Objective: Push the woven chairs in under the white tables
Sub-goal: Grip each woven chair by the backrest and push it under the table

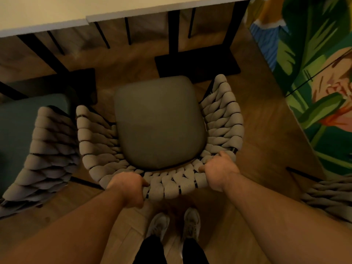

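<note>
Woven chair (160, 130) at frame centre, short of white tabletop (133, 10) along top. Backrest rim gripped by left hand (126, 189) and right hand (219, 168). Frame judged rigid, cord padding soft; moderate weight, likely slid across floor.

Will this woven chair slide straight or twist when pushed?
Likely straight: left hand and right hand grip the woven chair, spread apart. Thick cord probably gives soft, non-slip hold. The black table base ahead may catch its legs.
</note>
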{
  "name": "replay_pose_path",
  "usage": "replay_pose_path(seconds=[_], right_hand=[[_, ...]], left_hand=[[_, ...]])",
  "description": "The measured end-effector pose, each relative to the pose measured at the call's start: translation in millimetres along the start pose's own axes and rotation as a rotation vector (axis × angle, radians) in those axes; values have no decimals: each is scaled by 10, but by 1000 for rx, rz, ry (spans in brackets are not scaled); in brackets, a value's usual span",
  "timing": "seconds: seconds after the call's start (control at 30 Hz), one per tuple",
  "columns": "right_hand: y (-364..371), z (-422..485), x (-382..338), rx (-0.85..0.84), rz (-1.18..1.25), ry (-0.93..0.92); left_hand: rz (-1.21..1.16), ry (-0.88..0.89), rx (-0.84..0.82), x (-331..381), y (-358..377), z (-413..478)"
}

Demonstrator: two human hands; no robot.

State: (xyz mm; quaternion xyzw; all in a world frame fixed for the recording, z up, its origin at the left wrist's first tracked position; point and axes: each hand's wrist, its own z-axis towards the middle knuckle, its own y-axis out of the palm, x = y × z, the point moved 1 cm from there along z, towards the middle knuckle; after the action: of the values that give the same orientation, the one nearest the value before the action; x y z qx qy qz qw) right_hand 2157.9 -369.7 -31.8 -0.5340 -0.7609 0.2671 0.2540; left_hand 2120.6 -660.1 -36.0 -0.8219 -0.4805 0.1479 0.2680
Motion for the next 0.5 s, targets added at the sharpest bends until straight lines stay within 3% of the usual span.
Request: replay_pose_path(seconds=[0.2,0.37,0.5], right_hand=[[53,-244,-95,83,101,57],[202,-742,-100,107,399,115],[277,-1099,-16,100,495,188]], left_hand=[[6,-1,-72,29,-50,-23],[20,-9,-172,145,-156,-80],[3,78,-104,438,-423,-123]])
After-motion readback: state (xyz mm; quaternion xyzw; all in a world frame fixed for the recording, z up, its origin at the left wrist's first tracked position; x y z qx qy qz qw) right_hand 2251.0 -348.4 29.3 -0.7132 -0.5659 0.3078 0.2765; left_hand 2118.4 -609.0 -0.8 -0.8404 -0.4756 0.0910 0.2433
